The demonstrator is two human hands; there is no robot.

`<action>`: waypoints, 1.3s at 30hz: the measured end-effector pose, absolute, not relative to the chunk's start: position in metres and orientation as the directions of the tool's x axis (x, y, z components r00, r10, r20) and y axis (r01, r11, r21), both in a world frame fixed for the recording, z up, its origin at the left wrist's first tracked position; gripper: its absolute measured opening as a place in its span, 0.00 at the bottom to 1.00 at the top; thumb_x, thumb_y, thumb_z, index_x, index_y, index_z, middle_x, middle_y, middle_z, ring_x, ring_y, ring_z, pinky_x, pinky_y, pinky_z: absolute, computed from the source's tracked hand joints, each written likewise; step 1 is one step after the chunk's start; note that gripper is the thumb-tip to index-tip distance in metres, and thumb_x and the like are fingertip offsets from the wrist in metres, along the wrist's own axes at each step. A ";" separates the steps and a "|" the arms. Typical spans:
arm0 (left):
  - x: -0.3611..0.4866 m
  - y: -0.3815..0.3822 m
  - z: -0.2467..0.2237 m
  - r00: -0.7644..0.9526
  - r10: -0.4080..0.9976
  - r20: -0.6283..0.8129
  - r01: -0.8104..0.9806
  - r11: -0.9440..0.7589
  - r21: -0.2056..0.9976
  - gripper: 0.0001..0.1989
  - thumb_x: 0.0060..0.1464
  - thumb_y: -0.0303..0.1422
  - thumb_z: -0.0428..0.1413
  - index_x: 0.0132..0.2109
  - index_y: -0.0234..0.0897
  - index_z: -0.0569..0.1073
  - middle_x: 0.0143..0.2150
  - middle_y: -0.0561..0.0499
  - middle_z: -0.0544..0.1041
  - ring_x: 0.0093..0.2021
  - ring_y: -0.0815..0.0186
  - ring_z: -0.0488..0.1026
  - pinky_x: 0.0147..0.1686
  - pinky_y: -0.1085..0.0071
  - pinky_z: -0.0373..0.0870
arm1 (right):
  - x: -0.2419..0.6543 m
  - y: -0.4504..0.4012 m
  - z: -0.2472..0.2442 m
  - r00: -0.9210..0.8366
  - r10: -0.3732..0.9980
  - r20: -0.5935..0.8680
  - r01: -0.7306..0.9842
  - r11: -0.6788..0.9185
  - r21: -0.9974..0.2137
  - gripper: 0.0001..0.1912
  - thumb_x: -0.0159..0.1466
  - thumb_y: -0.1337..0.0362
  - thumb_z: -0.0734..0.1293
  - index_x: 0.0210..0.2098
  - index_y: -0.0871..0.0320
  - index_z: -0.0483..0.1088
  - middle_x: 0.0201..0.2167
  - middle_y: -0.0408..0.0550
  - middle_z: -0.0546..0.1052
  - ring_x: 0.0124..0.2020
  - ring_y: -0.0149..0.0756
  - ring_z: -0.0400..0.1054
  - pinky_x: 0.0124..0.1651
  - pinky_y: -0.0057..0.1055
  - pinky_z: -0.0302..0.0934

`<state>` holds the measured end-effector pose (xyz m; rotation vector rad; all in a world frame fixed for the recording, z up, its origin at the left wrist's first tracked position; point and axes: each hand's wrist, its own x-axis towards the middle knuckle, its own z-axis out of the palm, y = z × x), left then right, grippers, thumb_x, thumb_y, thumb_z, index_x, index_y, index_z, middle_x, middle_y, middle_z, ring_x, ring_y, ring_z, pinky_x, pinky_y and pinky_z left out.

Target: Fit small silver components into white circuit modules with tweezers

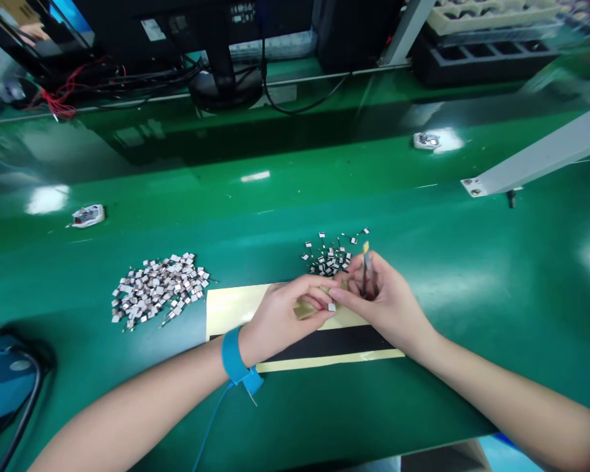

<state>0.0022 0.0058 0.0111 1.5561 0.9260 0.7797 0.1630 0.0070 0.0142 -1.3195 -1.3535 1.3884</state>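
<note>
My left hand (278,318), with a blue wrist strap (232,354), pinches a small square part with a pale face (331,307) between thumb and fingertips. Against it, at the fingertips, rests the thumb of my right hand (396,305). Tucked in the curled fingers of that right hand are slim tweezers (366,272), yellowish at the upper end. Both hands are over a yellowish backing sheet (231,305) bearing a black strip (324,343). Just beyond them lies a loose group of small parts with short leads (330,261), partly hidden by my right hand.
A larger pile of similar small parts (160,288) lies to the left. Small white devices (87,216) sit farther back. A grey metal bar (541,154) slants in from the right. A monitor stand (223,82), cables and black trays (482,62) line the back. A blue machine (4,387) is at left.
</note>
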 end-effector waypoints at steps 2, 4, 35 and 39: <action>0.001 0.005 0.010 0.440 0.896 0.055 0.181 -0.148 0.972 0.13 0.45 0.24 0.55 0.41 0.36 0.67 0.30 0.53 0.75 0.30 0.72 0.72 0.35 0.76 0.70 | 0.164 0.007 0.015 -0.142 0.978 -0.151 0.146 -0.130 -0.981 0.16 0.51 0.65 0.67 0.31 0.57 0.53 0.24 0.38 0.66 0.17 0.22 0.48 0.18 0.21 0.47; 0.000 0.004 0.009 0.398 0.912 0.097 0.218 -0.197 0.956 0.13 0.46 0.25 0.55 0.42 0.37 0.67 0.30 0.54 0.75 0.30 0.72 0.72 0.35 0.76 0.69 | 0.166 0.007 0.016 -0.140 0.975 -0.171 0.206 -0.140 -0.968 0.15 0.51 0.64 0.67 0.30 0.57 0.55 0.25 0.40 0.66 0.17 0.22 0.48 0.18 0.22 0.46; -0.004 0.000 0.006 0.406 0.871 0.279 0.404 -0.444 0.800 0.21 0.46 0.25 0.55 0.48 0.39 0.61 0.30 0.55 0.75 0.32 0.71 0.73 0.35 0.76 0.68 | 0.165 0.009 0.019 -0.353 0.859 -0.371 0.061 -0.375 -0.925 0.13 0.48 0.67 0.68 0.15 0.61 0.59 0.23 0.42 0.70 0.29 0.29 0.66 0.34 0.26 0.59; 0.000 -0.003 0.006 0.400 0.872 0.281 0.395 -0.441 0.806 0.19 0.47 0.25 0.54 0.46 0.39 0.61 0.30 0.55 0.75 0.33 0.71 0.73 0.35 0.77 0.68 | 0.169 0.011 0.022 -0.371 0.848 -0.379 0.159 -0.345 -0.925 0.14 0.47 0.64 0.70 0.17 0.60 0.59 0.25 0.43 0.72 0.26 0.28 0.65 0.29 0.25 0.59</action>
